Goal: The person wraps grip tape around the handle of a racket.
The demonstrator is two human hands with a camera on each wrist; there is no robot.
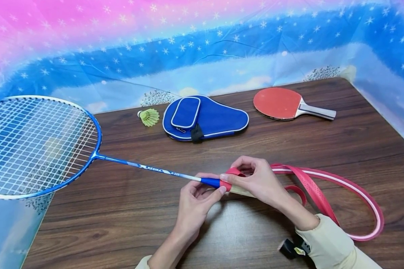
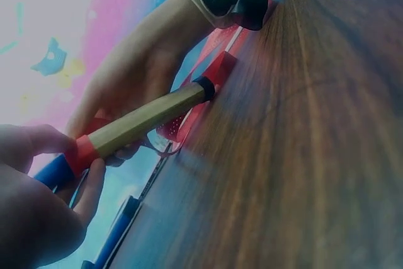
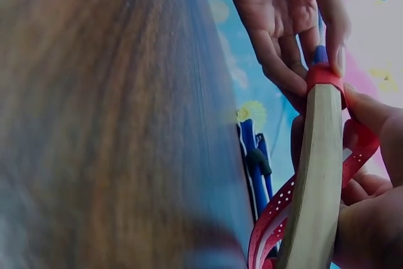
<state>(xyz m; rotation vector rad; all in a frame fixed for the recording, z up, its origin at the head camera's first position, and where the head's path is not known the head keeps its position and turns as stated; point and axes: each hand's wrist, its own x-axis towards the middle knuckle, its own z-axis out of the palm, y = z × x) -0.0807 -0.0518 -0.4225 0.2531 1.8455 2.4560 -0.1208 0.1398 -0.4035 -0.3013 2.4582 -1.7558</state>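
A blue and white badminton racket [image 1: 155,170] points left, its strung head past the table's left side. My left hand [image 1: 193,209] pinches the top of its handle, thumb on a red band of grip tape [image 2: 82,154] just behind the blue cone [image 1: 210,182]. With thumb and fingers my right hand [image 1: 260,181] pinches the same red tape where it leaves the handle. Below that band the wooden handle [image 3: 318,155] is bare, with a dark ring [image 2: 204,88] near its butt. A long loop of perforated tape with a white stripe trails right beyond my right hand.
On the brown wooden table [image 1: 114,231], a yellow-green shuttlecock [image 1: 149,117], a blue paddle case [image 1: 219,116] and a red table tennis paddle [image 1: 277,104] lie along the back. Patterned cloth [image 1: 202,41] hangs behind. A small black device [image 1: 289,248] is at my right cuff.
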